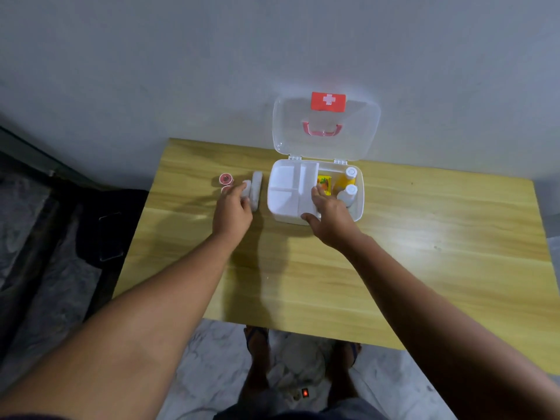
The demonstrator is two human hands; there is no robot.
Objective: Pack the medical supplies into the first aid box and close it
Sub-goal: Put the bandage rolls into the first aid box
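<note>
The white first aid box stands open on the wooden table, its clear lid with a red cross label upright against the wall. A white divider tray fills its left part. Two white-capped bottles and a yellow packet lie in the right part. My right hand grips the tray's near right corner, thumb on the box front. My left hand closes its fingers on a small white bandage roll left of the box. A longer white roll lies beside it.
Two small red tape rolls sit at the table's left, beyond my left hand. A dark cloth and a phone lie off the table's left edge. My feet stand below the near edge. A grey wall backs the table.
</note>
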